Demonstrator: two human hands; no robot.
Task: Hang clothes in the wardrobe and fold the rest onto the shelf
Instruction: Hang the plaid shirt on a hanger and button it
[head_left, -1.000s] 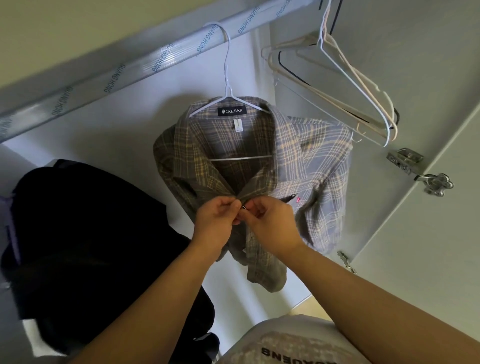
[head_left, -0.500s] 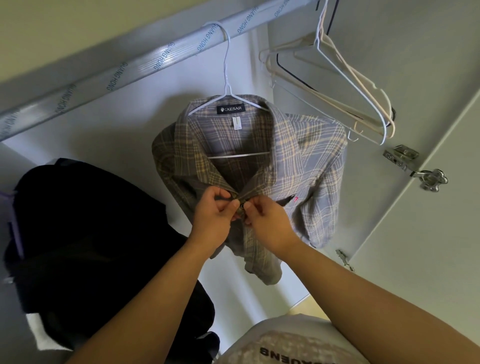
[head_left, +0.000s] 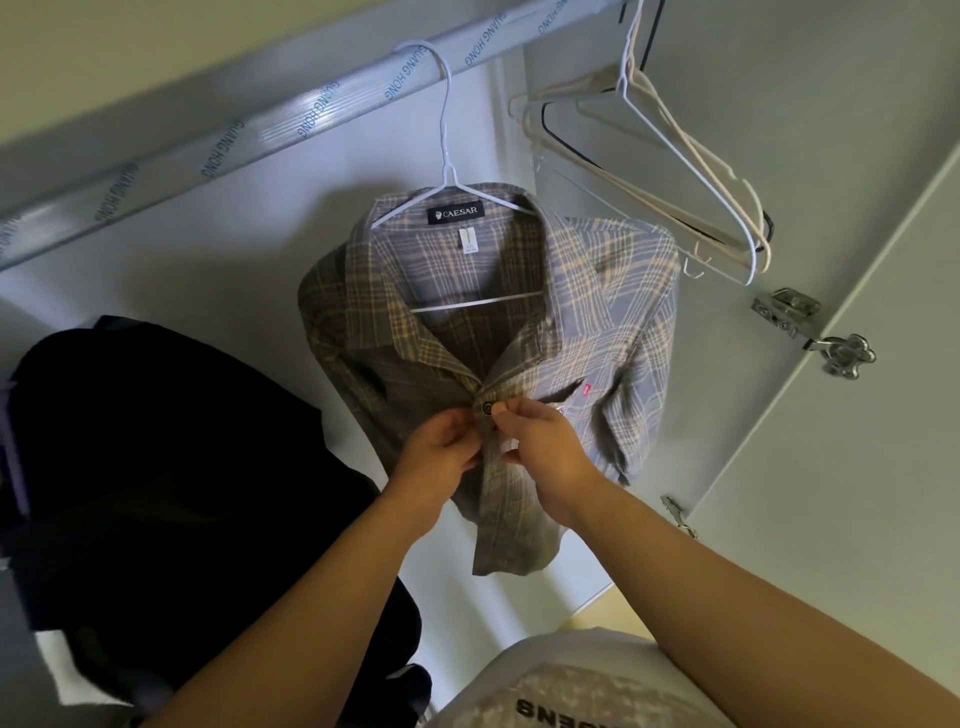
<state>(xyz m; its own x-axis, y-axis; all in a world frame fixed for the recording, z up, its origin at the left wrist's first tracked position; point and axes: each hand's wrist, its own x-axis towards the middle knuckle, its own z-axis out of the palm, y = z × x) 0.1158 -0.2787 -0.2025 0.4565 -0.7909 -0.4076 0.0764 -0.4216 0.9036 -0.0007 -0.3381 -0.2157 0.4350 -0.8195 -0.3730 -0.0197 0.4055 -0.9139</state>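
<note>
Right hand (head_left: 540, 441) pinches soft plaid shirt (head_left: 597, 322) beside round button (head_left: 487, 408).

Left grip (head_left: 436, 457) and right grip (head_left: 545, 447) side by side, both pinched.

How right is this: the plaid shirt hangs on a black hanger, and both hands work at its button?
The head view shows a white hanger, not black. The plaid shirt hangs on it, left hand and right hand at its button.
</note>
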